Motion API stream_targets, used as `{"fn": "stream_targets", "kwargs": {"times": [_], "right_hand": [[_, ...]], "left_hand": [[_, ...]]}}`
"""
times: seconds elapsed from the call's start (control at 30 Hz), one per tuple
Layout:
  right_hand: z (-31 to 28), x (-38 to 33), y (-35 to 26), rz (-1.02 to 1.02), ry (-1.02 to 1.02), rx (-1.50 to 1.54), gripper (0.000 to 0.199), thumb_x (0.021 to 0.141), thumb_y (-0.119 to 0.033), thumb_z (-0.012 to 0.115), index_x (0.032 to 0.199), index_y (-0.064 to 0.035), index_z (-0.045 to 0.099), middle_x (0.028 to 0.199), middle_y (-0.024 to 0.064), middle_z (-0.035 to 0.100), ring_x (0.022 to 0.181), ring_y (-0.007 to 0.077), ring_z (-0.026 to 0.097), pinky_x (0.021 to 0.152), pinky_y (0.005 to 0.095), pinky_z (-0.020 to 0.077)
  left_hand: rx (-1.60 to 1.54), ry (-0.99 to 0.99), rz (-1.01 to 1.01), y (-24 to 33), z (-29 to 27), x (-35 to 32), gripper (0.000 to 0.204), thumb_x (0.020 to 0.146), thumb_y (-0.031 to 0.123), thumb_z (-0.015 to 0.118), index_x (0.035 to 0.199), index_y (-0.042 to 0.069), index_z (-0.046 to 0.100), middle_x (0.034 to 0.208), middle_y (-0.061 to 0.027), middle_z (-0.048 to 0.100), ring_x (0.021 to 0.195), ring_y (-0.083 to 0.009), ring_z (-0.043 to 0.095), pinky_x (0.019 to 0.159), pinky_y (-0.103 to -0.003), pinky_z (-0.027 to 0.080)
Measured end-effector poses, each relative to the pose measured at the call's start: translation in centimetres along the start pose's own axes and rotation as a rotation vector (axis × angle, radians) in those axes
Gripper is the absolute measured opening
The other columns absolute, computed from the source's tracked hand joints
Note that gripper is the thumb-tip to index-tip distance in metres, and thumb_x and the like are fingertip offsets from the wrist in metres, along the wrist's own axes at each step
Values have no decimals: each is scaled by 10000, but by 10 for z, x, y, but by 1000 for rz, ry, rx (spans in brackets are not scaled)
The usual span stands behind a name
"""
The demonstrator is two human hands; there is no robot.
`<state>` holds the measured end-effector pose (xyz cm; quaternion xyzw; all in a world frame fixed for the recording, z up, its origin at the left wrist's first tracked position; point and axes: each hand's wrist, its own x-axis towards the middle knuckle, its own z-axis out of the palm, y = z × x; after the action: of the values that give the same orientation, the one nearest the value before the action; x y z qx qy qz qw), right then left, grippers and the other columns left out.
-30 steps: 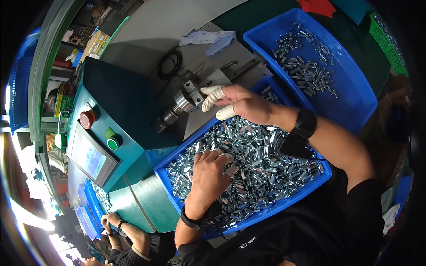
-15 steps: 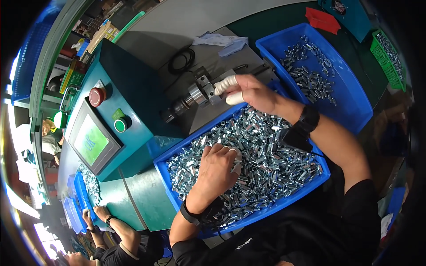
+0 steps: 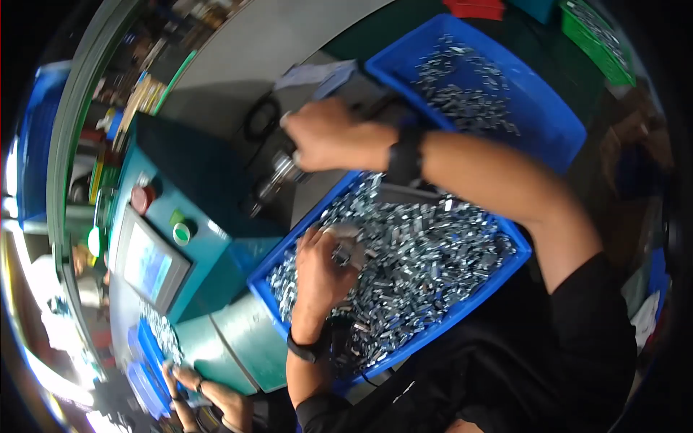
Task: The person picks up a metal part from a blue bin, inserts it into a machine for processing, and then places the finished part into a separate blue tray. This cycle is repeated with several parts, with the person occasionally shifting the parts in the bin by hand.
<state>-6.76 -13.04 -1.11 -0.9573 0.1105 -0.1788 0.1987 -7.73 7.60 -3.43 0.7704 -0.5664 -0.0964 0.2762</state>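
Observation:
My left hand (image 3: pixel 321 270) is over the near-left part of a blue bin (image 3: pixel 440 317) heaped with small shiny hex nuts (image 3: pixel 426 260), long in shape. Its thumb and fingers close around one nut (image 3: pixel 341 254), with pale finger covers on some fingertips. Stretched across to the machine's spindle (image 3: pixel 271 184), my right hand (image 3: pixel 328 137) covers the clamp block there. Motion smears its fingers, so anything in them is hidden. A dark strap wraps each of my wrists.
The teal machine (image 3: pixel 195 187) carries a red button (image 3: pixel 142 198), a green button (image 3: pixel 181 232) and a screen (image 3: pixel 148 263). A second blue bin (image 3: pixel 534 137) holds fewer nuts. A cloth (image 3: pixel 317 76) lies behind. Another person's hands (image 3: pixel 184 379) work at lower left.
My right hand has moved left over the clamp block, its back now turned up. My left hand has lifted slightly, and a nut shows between its fingers. The whole view has shifted.

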Motion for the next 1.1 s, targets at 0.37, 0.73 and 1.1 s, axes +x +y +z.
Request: {"fn": "stream_targets", "kwargs": {"times": [0.37, 0.73, 1.1], "right_hand": [[-43, -19, 47, 195, 157, 10, 223, 647, -221, 628, 657, 2, 645, 679, 201, 637, 662, 366, 648, 575, 467, 503], [-65, -99, 169, 118, -290, -111, 196, 651, -170, 669, 799, -42, 652, 897, 161, 612, 899, 324, 595, 730, 430, 473], [-139, -144, 164, 439, -725, -371, 188, 719, -199, 691, 803, -33, 665, 848, 140, 653, 888, 305, 628, 749, 430, 484]], "left_hand": [[30, 34, -41, 1, -3, -11, 306, 694, 15, 687, 996, 60, 684, 838, -103, 643, 795, -275, 596, 762, -373, 454], [15, -21, -67, 5, -1, -4, 240, 697, 15, 695, 934, 46, 677, 832, -106, 658, 768, -250, 622, 742, -334, 469], [78, 221, 7, 2, -26, 17, 245, 673, 50, 714, 911, 75, 663, 848, -104, 654, 816, -291, 604, 780, -392, 434]]}}
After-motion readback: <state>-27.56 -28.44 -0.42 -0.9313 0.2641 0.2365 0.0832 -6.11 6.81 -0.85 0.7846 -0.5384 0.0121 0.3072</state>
